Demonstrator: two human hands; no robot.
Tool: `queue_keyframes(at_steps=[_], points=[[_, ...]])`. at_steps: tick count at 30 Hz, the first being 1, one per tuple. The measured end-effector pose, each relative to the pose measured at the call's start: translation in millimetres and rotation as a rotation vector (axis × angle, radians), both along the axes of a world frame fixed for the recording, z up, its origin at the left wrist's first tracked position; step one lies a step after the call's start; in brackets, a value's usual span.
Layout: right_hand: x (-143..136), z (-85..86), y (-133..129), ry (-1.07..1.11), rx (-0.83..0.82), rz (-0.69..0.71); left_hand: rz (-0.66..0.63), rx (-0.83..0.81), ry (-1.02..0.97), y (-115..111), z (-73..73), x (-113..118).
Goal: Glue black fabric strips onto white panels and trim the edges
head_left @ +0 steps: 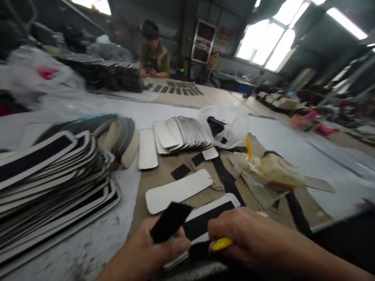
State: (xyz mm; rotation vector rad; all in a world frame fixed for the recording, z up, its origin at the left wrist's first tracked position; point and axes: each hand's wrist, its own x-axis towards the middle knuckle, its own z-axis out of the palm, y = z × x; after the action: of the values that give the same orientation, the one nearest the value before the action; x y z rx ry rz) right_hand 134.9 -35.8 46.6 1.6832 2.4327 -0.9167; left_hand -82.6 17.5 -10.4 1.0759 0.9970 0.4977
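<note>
In the head view my left hand is closed around a small black rectangular piece, its far end sticking up past the fingers. My right hand grips a tool with a yellow handle; its working end is hidden. Between and beneath both hands lies a white rounded panel with a black centre strip, partly covered by the fingers. Another black piece shows at its near end, close to both hands. Just beyond is a plain white rounded panel, lying flat on brown sheeting.
Tall stacks of white-edged black panels stand at left. Farther back are fanned white panels and a clear plastic bag with black pieces. At right sits a bagged yellowish mass with a yellow stick. Another person works across the table.
</note>
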Motion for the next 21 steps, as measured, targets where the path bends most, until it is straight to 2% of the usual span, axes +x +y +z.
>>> queue_keyframes(at_steps=[2, 4, 6, 10, 13, 17, 21], points=[[7.9, -9.4, 13.9, -0.202, 0.048, -0.034, 0.184, -0.068, 0.025, 14.0, -14.5, -14.0], [11.9, -16.7, 32.8, -0.365, 0.112, -0.045, 0.365, -0.067, 0.059, 27.8, -30.7, -28.3], [9.7, -20.7, 53.9, -0.389, 0.124, -0.026, 0.445, -0.013, 0.087, 38.7, -45.7, -37.6], [-10.5, -26.9, 97.7, -0.041, -0.061, 0.055, 0.419, 0.004, 0.103, 50.0, -64.2, -37.8], [-28.3, -41.1, 127.4, 0.166, -0.241, 0.074, 0.338, -0.036, 0.06, 53.0, -71.1, -33.4], [-44.5, -72.2, 154.9, 0.223, -0.401, 0.095, 0.306, -0.123, 0.035, 54.9, -81.1, -31.9], [-54.9, -96.9, 166.9, 0.152, -0.42, 0.133, 0.319, -0.154, 0.058, 55.1, -87.2, -31.5]])
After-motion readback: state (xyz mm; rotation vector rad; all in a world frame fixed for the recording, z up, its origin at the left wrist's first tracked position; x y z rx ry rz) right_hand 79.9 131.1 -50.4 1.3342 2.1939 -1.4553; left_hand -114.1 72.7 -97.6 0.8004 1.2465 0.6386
